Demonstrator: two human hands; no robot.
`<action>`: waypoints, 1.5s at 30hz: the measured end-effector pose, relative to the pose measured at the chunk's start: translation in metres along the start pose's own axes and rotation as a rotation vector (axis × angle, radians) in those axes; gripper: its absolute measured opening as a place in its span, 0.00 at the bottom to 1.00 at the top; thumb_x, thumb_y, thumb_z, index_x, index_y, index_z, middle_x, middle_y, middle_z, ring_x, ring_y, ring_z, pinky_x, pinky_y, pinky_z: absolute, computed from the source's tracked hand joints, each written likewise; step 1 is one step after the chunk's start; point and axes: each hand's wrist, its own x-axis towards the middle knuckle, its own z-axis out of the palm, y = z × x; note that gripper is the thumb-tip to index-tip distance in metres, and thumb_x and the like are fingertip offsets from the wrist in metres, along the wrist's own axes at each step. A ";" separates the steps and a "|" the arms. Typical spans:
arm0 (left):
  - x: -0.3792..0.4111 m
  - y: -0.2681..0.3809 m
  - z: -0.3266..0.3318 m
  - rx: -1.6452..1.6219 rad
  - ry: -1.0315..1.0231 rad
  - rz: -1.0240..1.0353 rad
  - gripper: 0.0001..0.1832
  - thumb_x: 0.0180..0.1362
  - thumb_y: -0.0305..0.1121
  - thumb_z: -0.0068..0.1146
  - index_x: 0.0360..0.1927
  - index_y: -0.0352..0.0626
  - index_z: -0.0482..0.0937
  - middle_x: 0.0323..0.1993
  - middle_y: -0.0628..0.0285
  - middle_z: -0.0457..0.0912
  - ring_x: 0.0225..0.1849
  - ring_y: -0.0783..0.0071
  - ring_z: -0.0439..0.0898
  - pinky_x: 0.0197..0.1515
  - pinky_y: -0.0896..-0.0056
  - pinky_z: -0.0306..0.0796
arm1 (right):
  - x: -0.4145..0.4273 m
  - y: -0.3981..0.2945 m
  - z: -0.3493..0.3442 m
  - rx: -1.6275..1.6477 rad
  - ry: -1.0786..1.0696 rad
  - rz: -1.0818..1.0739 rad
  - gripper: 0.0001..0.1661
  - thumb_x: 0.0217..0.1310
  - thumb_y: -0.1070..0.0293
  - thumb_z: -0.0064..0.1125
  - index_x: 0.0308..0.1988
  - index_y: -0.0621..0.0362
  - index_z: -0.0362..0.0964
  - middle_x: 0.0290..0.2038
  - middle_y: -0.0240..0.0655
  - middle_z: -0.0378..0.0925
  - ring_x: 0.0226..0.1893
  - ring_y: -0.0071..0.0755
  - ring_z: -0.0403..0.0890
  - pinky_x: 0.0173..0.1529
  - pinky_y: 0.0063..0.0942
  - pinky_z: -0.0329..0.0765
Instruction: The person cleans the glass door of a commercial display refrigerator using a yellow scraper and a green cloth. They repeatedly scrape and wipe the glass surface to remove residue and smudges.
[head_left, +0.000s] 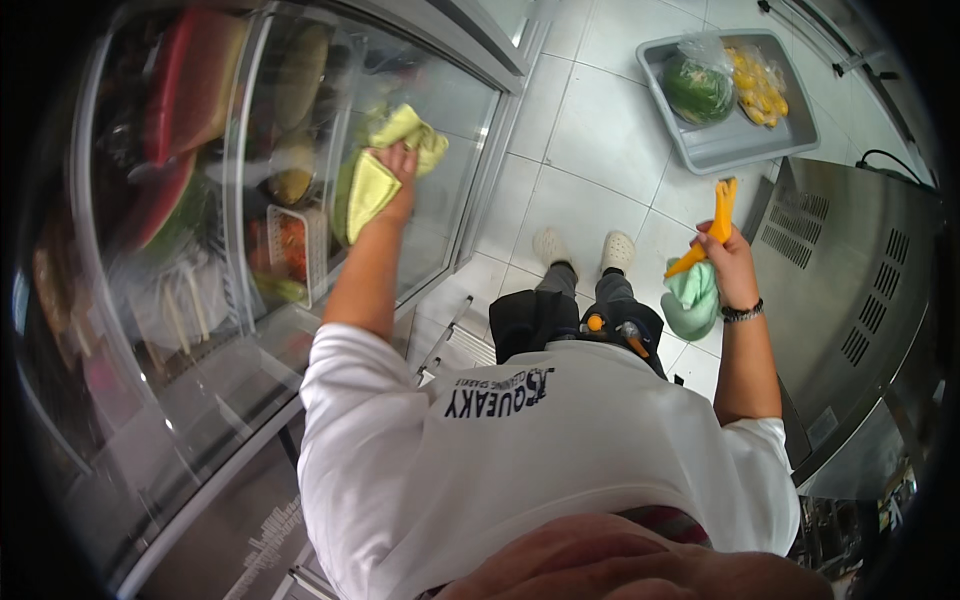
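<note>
My left hand (400, 174) holds a yellow cloth (375, 187) against the glass door (442, 202) of a display fridge. The cloth is bunched around the fingers and partly hides them. Behind the glass are cut watermelon (191, 90), a pale melon (301, 75) and a white basket (313, 247) with orange-red contents. On the other side, my right hand (731, 262) grips an orange plastic tool handle (721, 214), held at a slant. A pale green cloth (691, 300) hangs below that same hand, which seems to hold it too. The tool's exact kind cannot be told.
A grey plastic tub (712, 161) on the tiled floor (600, 112) contains a wrapped watermelon (697, 90) and bagged yellow fruit (757, 86). A vented stainless-steel appliance (847, 285) stands close on the right. A metal step ladder (465, 345) is beside my legs.
</note>
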 end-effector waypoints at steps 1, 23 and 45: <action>0.013 0.019 0.038 0.039 -0.058 0.071 0.25 0.54 0.34 0.34 0.59 0.52 0.55 0.61 0.61 0.51 0.64 0.64 0.46 0.63 0.57 0.41 | -0.002 0.005 -0.006 -0.002 0.036 0.026 0.09 0.52 0.70 0.51 0.36 0.61 0.67 0.26 0.29 0.71 0.28 0.19 0.70 0.34 0.18 0.67; 0.079 -0.070 -0.164 0.117 0.435 -0.281 0.20 0.48 0.33 0.40 0.47 0.44 0.68 0.55 0.55 0.61 0.57 0.58 0.58 0.58 0.49 0.47 | -0.007 0.010 0.016 0.230 0.220 -0.057 0.08 0.50 0.71 0.52 0.33 0.60 0.67 0.26 0.30 0.72 0.28 0.22 0.72 0.36 0.19 0.68; 0.049 -0.130 -0.224 -0.441 0.864 -0.243 0.15 0.49 0.27 0.41 0.42 0.38 0.70 0.61 0.46 0.48 0.60 0.49 0.51 0.60 0.45 0.38 | -0.091 -0.038 0.003 0.283 0.479 -0.304 0.07 0.48 0.71 0.51 0.31 0.60 0.67 0.25 0.31 0.70 0.26 0.24 0.71 0.35 0.21 0.68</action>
